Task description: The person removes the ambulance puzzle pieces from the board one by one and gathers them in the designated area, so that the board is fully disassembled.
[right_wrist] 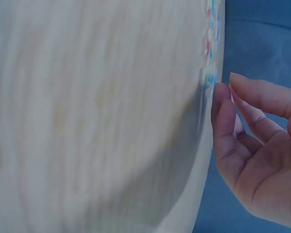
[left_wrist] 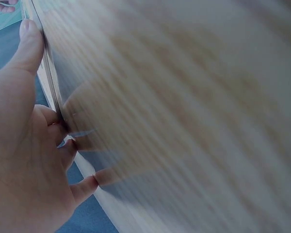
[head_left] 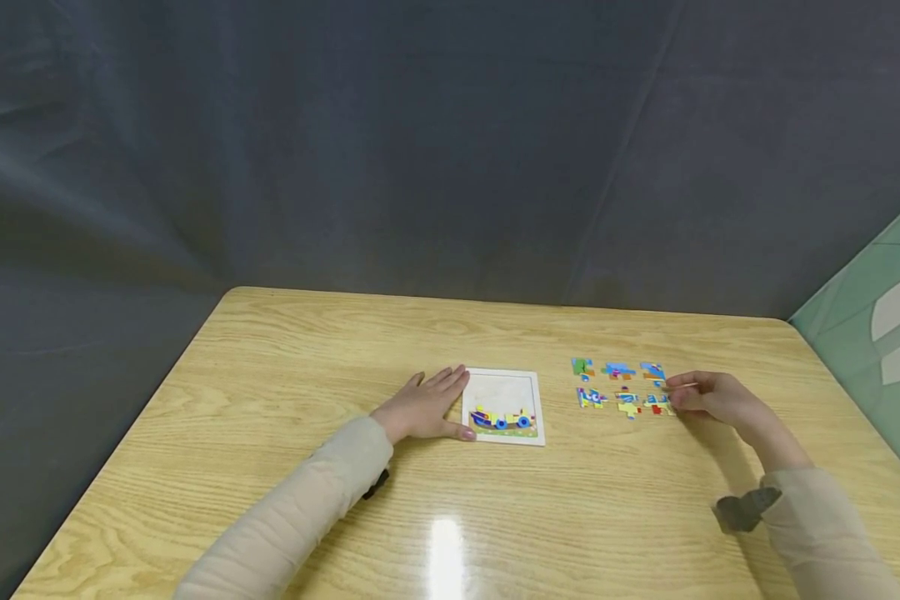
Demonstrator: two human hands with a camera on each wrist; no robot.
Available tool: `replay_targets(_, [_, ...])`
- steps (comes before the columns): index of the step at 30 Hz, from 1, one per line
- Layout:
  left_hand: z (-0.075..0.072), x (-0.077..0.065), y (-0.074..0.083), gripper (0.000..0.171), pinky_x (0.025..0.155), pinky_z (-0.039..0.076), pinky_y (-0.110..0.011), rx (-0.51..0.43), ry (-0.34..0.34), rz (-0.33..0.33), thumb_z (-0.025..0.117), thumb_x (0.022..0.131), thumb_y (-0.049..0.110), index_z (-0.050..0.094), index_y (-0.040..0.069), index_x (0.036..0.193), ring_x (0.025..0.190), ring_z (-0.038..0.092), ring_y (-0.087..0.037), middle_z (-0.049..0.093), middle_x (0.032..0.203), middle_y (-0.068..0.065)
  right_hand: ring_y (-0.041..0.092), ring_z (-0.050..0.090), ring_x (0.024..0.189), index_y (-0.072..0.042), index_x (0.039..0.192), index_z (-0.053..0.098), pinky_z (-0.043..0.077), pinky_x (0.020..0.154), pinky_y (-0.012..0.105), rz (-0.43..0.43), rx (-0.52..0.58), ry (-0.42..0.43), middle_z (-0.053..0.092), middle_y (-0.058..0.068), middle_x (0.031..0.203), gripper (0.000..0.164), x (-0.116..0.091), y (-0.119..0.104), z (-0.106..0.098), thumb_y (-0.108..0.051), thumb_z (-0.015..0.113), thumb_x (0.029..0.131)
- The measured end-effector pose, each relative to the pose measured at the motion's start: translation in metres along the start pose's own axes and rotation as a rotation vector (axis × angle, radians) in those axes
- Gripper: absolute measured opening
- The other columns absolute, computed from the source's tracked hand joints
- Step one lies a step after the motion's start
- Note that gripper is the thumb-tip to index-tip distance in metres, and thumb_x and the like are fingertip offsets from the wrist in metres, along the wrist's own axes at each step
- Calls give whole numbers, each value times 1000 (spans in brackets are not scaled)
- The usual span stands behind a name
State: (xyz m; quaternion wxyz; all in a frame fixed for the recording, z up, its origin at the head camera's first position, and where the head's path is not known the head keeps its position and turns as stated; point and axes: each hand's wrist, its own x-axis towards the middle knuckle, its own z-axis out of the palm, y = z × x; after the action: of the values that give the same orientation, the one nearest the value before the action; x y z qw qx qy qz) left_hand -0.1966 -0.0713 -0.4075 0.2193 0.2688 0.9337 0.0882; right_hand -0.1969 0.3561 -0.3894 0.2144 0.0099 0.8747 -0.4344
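A white-framed puzzle board (head_left: 502,387) lies on the table, its lower strip filled with joined pieces picturing a yellow-and-blue vehicle. My left hand (head_left: 431,406) rests at the board's left side, fingers spread over the upper corner and thumb at the lower one. To the right, several loose jigsaw pieces (head_left: 592,398) lie in two rows. My right hand (head_left: 720,400) is at the right end of these rows, fingertips right beside the rightmost piece (head_left: 657,404). In the right wrist view its fingers (right_wrist: 225,119) are loosely bent near the tabletop, with no piece showing between them.
The wooden table (head_left: 307,358) backs onto a dark cloth wall (head_left: 435,150). A green patterned panel (head_left: 877,333) stands along the right side. A bright light reflection (head_left: 446,558) shows near the table's front.
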Motion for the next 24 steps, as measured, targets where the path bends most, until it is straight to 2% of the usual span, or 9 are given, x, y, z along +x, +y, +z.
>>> replay_targets(4, [1, 1, -1, 96, 123, 6, -50, 3, -3, -1, 50, 86, 65, 5, 17, 155, 151, 4, -17, -1, 163, 3, -7, 58, 78, 18, 130, 41, 55, 74, 20, -39, -45, 8, 61, -11, 92, 49, 0, -14, 9, -10, 58, 94])
replay_targets(9, [2, 2, -2, 97, 123, 5, -50, 12, -8, -4, 50, 86, 67, 2, 18, 155, 151, 2, -16, -3, 162, 4, -1, 57, 77, 13, 127, 49, 52, 69, 24, -113, -96, 23, 61, -1, 97, 44, 6, -37, 30, -13, 60, 93])
replay_targets(13, [2, 2, -2, 97, 123, 6, -50, 7, -6, -2, 50, 86, 67, 3, 18, 155, 151, 3, -16, -2, 163, 4, -1, 59, 81, 13, 125, 51, 54, 72, 24, -168, -87, -8, 63, 9, 101, 40, 11, -57, 50, -9, 60, 92])
replay_targets(16, [3, 2, -2, 97, 123, 6, -50, 5, -5, -1, 50, 85, 67, 4, 18, 155, 151, 3, -16, -2, 163, 4, 4, 60, 83, 12, 123, 52, 54, 72, 25, -196, -76, -40, 63, 15, 103, 37, 13, -72, 67, -6, 60, 91])
replay_targets(24, [4, 1, -1, 97, 123, 6, -50, 12, -10, -3, 50, 86, 67, 4, 18, 155, 151, 3, -16, -2, 163, 4, 14, 59, 83, 10, 114, 59, 51, 71, 25, -262, -92, -91, 64, 20, 98, 27, 20, -102, 109, 2, 58, 88])
